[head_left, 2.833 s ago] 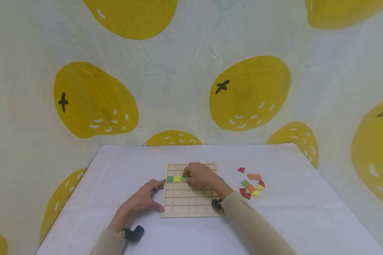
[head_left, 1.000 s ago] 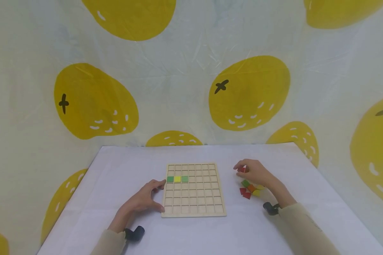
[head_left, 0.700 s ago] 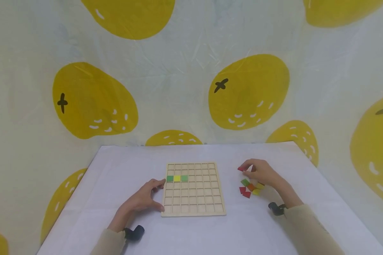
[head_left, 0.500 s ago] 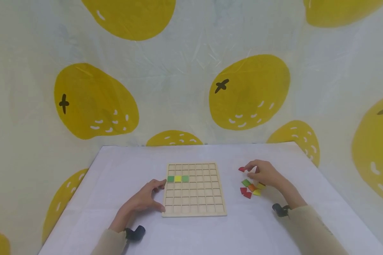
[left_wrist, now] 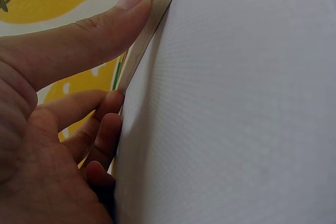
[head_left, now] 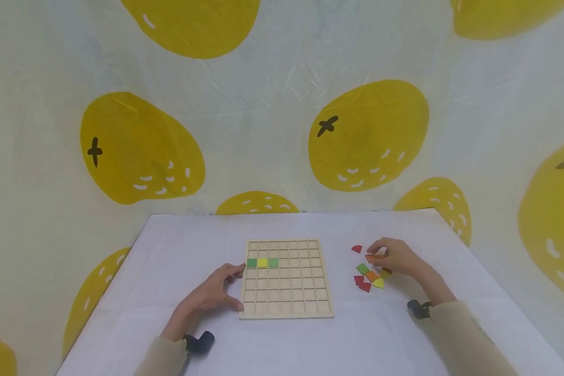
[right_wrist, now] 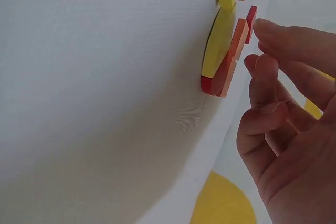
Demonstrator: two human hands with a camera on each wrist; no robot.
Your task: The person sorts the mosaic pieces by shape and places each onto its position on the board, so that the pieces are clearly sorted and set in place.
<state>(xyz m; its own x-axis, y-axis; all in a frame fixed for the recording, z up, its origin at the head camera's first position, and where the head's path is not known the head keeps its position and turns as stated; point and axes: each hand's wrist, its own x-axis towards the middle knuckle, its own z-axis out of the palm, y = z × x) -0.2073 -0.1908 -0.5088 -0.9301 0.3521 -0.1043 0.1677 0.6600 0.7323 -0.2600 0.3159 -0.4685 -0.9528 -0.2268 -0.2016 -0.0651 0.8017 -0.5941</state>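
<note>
A pale wooden grid board (head_left: 286, 295) lies on the white table. Along its left edge rests my left hand (head_left: 211, 290), thumb at the near corner and forefinger farther up; in the left wrist view the thumb presses on the board's rim (left_wrist: 160, 11). In one row sit a green square tile (head_left: 251, 262), a yellow square tile (head_left: 262, 262) and a lighter green square tile (head_left: 273, 262). My right hand (head_left: 397, 257) hovers over the loose tiles with thumb and forefinger apart, holding nothing. Just below its fingertips lies an orange tile (head_left: 371, 258), also beside the fingers as an orange tile (right_wrist: 239, 40) in the right wrist view.
Right of the board are a lone red quarter-circle tile (head_left: 357, 249), a green tile (head_left: 363, 268), another orange tile (head_left: 372, 276), two red quarter-circle tiles (head_left: 364, 287) near the front and a yellow tile (head_left: 378, 283). A lemon-print cloth (head_left: 272, 130) hangs behind the table.
My right hand has left the lighter green tile on the board, crossed to the loose tiles, passed over the lone red quarter-circle and drawn back rightward to the orange tiles. My left hand stays put.
</note>
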